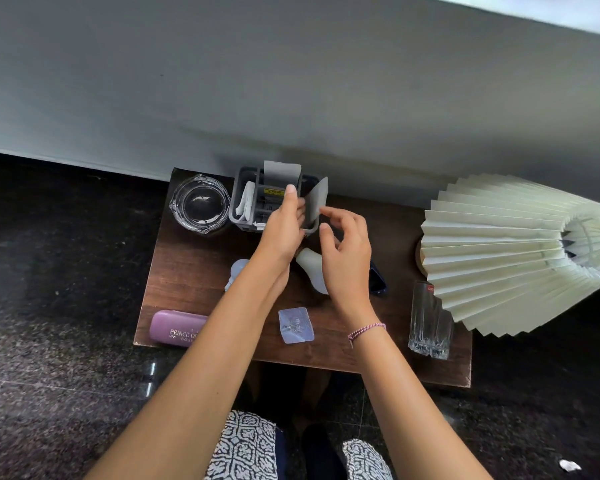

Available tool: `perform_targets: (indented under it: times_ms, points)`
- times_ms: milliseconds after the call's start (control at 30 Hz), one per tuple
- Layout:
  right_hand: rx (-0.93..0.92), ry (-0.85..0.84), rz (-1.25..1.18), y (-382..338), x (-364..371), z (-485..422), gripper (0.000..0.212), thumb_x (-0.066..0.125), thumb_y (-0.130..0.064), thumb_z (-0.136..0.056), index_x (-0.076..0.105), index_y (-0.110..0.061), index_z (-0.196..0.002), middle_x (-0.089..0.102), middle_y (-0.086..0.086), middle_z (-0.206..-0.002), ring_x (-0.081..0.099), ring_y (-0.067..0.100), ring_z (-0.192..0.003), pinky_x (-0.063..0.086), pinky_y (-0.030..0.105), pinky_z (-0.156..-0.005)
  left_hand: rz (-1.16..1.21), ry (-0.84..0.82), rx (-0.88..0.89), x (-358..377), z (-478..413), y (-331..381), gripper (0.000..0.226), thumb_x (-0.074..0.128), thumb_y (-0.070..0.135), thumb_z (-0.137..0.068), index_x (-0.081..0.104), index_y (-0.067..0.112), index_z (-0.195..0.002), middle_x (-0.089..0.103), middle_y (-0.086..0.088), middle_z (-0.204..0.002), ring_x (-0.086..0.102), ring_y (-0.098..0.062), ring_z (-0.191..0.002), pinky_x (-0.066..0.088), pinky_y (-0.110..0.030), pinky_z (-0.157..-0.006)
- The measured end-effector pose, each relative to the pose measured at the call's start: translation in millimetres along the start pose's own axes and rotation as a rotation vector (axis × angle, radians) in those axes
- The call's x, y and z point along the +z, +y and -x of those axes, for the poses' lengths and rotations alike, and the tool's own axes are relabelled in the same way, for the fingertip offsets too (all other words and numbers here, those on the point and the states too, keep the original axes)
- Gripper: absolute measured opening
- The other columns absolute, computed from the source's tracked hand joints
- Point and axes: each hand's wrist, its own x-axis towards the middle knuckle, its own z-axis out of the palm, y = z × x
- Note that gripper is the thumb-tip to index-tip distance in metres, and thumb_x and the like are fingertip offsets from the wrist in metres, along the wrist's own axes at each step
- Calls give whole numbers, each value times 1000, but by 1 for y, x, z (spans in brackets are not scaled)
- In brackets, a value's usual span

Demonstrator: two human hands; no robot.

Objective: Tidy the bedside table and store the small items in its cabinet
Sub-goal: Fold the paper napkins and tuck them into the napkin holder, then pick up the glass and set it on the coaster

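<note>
On the dark wooden bedside table (194, 271) stands a grey organiser caddy (238, 199) at the back, holding white sachets and a grey card. My left hand (284, 223) pinches a second grey card (316, 202) at the caddy's right end. My right hand (343, 251) hovers just right of it, fingers curled and apart, holding nothing. Under my hands lie a white bottle (312, 268) on its side, a pale bulb-shaped item (238, 270) and a dark phone (376, 280). A purple case (174, 329) and a clear hook packet (296, 325) lie near the front edge.
A glass ashtray (200, 204) sits at the back left. Two tall glasses (428, 322) stand at the front right, beside a pleated lamp shade (506, 251) overhanging the right end. A grey wall runs behind the table; dark speckled floor surrounds it.
</note>
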Motion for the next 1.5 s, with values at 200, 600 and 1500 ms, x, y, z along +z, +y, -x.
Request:
perform_targets:
  times_ms: [200, 600, 1500]
  points:
    - [28, 134, -97, 9, -11, 20, 27, 47, -8, -94, 57, -15, -118, 51, -6, -114, 54, 7, -108, 47, 22, -90, 3, 10, 21, 17, 28, -15, 52, 26, 39, -100, 39, 7, -139, 40, -9, -147, 36, -16, -137, 27, -28, -110]
    - [89, 129, -133, 42, -51, 51, 27, 47, -9, -94, 61, -20, -115, 60, -9, -109, 59, 0, -102, 42, 2, -78, -117, 4, -34, 45, 47, -68, 40, 39, 32, -98, 48, 15, -134, 50, 0, -134, 42, -11, -128, 30, -29, -109]
    - [354, 187, -169, 124, -143, 93, 29, 61, 1, -85, 69, -22, -101, 70, -5, -94, 66, -5, -86, 46, 1, -74, -213, -15, -268, 106, 43, -164, 33, 44, 21, -96, 56, 12, -126, 54, -7, -135, 47, -18, -128, 33, -34, -112]
